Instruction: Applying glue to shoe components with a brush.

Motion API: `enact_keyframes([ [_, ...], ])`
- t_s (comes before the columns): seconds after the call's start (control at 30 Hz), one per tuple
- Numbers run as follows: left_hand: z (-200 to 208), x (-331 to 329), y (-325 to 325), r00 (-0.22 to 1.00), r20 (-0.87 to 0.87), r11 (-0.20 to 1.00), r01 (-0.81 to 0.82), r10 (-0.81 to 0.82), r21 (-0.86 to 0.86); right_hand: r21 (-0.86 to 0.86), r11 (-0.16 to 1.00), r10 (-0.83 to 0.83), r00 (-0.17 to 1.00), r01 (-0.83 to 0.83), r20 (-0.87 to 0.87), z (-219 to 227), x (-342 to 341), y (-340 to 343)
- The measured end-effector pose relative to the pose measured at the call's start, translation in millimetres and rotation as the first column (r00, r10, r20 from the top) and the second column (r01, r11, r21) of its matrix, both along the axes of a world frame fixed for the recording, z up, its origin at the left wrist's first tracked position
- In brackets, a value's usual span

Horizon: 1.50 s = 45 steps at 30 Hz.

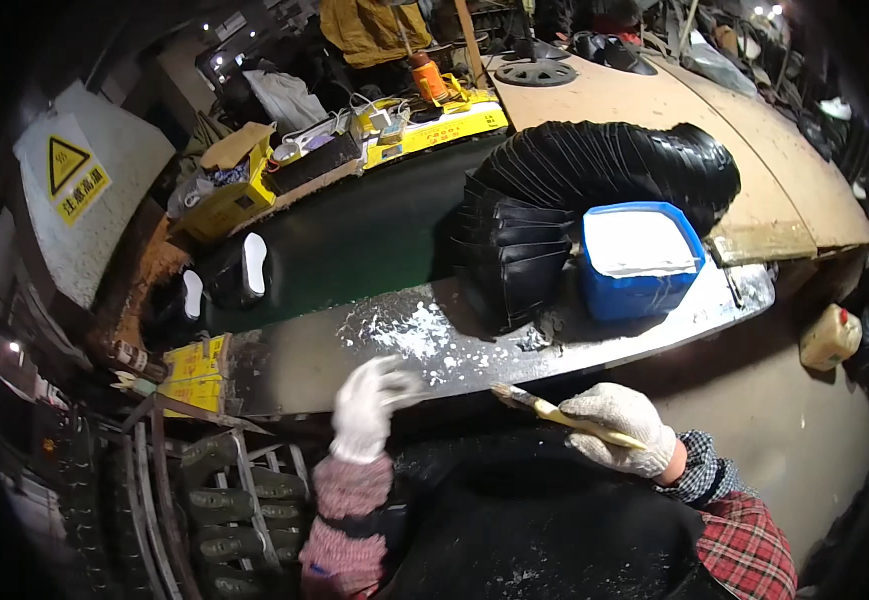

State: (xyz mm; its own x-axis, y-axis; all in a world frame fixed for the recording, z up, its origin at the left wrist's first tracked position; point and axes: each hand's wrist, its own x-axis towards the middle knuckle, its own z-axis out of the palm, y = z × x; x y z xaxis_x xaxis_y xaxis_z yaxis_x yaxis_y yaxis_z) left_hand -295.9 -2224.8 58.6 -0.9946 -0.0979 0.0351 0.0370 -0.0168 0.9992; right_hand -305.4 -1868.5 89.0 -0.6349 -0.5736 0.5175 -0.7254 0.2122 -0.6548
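Observation:
My right hand (620, 425), in a white knit glove, is closed around the pale handle of a brush (550, 410). The brush points left, and its dark bristles are at the bench's near edge. My left hand (365, 405), gloved the same way, hovers by that edge with fingers apart and nothing visible in them; it is slightly blurred. Beyond the brush, a blue tub (627, 290) of white paste stands on the bench (290, 365). A long curved stack of overlapping black sheet pieces (595, 165) lies behind and beside the tub. White splashes (410, 330) cover the bench between.
Two black shoes or boots with white undersides (255, 262) lie on a dark green belt (355, 235). A yellow box (225, 205) stands behind them. Metal racks (245, 500) hold olive items at the lower left. A jerrycan (832, 337) sits at the right.

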Motion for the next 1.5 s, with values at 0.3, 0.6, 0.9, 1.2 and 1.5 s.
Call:
enact_keyframes([
  [0.3, -32, -127, 129, 0.936, 0.338, 0.395, -0.277, -0.094, 0.876, -0.150, 0.960, -0.239, 0.971, 0.238, 0.011, -6, 29, 80],
  [0.6, -28, -212, 129, 0.997, 0.067, 0.301, -0.079, 0.049, 0.950, -0.095, 0.933, -0.344, 0.938, 0.347, 0.045, -9, 16, 83],
  [0.9, -14, -238, 88, 0.996, 0.084, 0.496, -0.061, -0.024, 0.866, -0.042, 0.923, -0.382, 0.924, 0.382, 0.029, 0, 3, 62],
  [1.2, 129, -101, -76, 0.951, -0.190, 0.802, -0.089, 0.245, 0.591, 0.078, 0.937, -0.335, 0.939, 0.340, -0.073, 2, -4, 37],
  [1.5, 114, -41, -217, 0.729, 0.540, 0.141, 0.536, 0.420, -0.833, 0.112, 0.969, -0.207, 0.973, 0.218, -0.106, 8, -7, -28],
])
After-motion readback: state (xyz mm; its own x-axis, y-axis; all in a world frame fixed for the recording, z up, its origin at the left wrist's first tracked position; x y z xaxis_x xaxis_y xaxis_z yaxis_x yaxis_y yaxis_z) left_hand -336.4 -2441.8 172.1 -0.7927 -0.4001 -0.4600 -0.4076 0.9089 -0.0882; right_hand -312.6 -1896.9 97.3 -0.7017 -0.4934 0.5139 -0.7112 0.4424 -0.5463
